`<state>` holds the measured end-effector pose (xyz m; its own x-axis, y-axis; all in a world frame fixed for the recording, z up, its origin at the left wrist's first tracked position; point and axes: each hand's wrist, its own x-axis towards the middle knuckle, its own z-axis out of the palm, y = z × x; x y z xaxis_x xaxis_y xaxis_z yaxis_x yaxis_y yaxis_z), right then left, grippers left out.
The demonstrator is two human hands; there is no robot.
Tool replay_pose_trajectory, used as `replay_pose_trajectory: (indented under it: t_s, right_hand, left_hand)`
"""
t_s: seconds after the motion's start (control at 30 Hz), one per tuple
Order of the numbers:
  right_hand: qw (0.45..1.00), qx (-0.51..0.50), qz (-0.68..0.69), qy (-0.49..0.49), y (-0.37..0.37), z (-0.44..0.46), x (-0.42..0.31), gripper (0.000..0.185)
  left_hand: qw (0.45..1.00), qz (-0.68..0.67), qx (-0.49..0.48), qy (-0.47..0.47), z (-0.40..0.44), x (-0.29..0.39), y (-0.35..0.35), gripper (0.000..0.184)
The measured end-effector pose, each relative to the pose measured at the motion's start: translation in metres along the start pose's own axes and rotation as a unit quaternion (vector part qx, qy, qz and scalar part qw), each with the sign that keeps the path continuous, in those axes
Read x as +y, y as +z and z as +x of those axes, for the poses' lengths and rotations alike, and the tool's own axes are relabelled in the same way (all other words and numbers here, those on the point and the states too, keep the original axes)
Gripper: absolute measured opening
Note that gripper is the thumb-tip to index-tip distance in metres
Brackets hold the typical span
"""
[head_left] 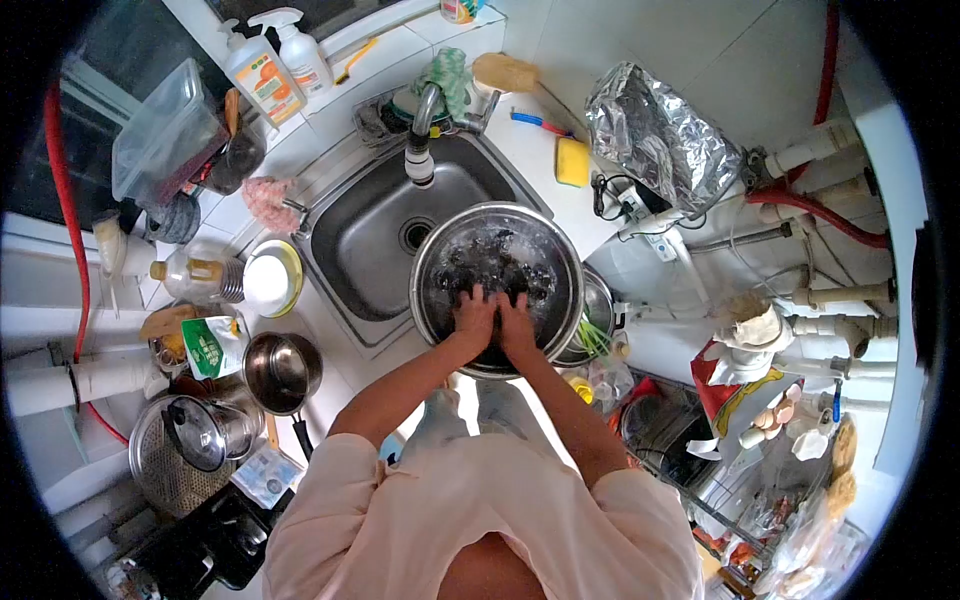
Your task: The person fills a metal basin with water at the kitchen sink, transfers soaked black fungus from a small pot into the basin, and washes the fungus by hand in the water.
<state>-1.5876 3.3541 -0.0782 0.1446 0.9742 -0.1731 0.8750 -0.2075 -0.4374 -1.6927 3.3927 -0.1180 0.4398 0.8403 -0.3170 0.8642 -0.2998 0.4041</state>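
Note:
A large round metal basin (575,262) is tilted slightly beside the sink, partly over its right front corner. It holds dark, wet, crinkled pieces (497,257) in water, their kind unclear. My left hand (475,316) reaches into the basin, its fingers stretched forward and slightly apart among the dark pieces. Close beside it, my right hand (516,325) also points into the basin, fingers extended. The fingertips of both hands are partly hidden in the dark contents. No grip on a piece shows in either hand.
The steel sink (350,255) lies behind and left, with its faucet (420,150) above it. A saucepan (282,370) stands on the left. Spring onions (594,338) lie in a pan at the right. A yellow sponge (572,162) and a foil-covered thing (660,135) are at the back right.

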Motion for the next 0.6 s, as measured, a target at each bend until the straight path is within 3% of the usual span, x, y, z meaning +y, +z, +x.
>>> replay_pose_trajectory:
  t_s: [0.07,0.17,0.2,0.27,0.3,0.33,0.37,0.43,0.47,0.5,0.57,0.6]
  right_hand:
    - [0.992,0.07,0.099,-0.016,0.004,0.016,-0.003,0.062]
    - [0.976,0.109,0.189,-0.014,-0.011,0.036,-0.009,0.045]
    - [0.972,0.112,0.209,-0.009,-0.022,0.04,-0.012,0.039]
    - [0.971,0.158,0.177,-0.032,-0.033,0.048,-0.013,0.023]
    - [0.964,0.097,0.243,0.052,-0.04,0.044,-0.01,0.019]
    - [0.966,0.125,0.222,0.045,-0.033,0.045,0.001,0.016]
    - [0.967,0.154,0.2,0.036,-0.038,0.043,0.004,0.02]
    - [0.985,0.117,0.043,0.116,-0.068,0.032,0.0,0.039]
    - [0.976,0.141,0.08,0.145,-0.068,0.03,0.006,0.045]
    - [0.965,0.16,0.163,0.13,-0.066,0.029,0.011,0.047]
    - [0.969,0.22,0.106,0.026,-0.059,0.024,0.024,0.044]
    - [0.968,0.211,0.135,0.033,-0.052,0.022,0.026,0.045]
  left_hand:
    - [0.995,-0.087,0.045,0.004,0.007,0.013,-0.041,0.038]
    - [0.936,-0.317,0.072,-0.137,0.03,0.003,-0.047,0.02]
    - [0.989,-0.121,0.079,0.019,0.026,-0.004,-0.06,0.025]
    - [0.99,-0.112,0.082,0.014,0.027,-0.004,-0.08,0.029]
    - [0.991,-0.102,0.09,0.006,0.028,-0.006,-0.086,0.03]
    - [0.992,-0.096,0.087,-0.002,0.027,-0.006,-0.096,0.034]
    - [0.991,-0.1,0.084,-0.016,0.023,-0.007,-0.103,0.035]
    - [0.99,-0.108,0.083,-0.045,0.018,-0.007,-0.12,0.037]
    - [0.987,-0.133,0.051,-0.069,0.013,-0.005,-0.131,0.037]
    - [0.989,-0.116,0.074,-0.047,0.011,-0.012,-0.127,0.037]
    - [0.989,-0.086,0.12,0.001,0.015,-0.025,-0.109,0.038]
    - [0.987,-0.143,0.073,-0.012,0.021,-0.03,-0.101,0.052]
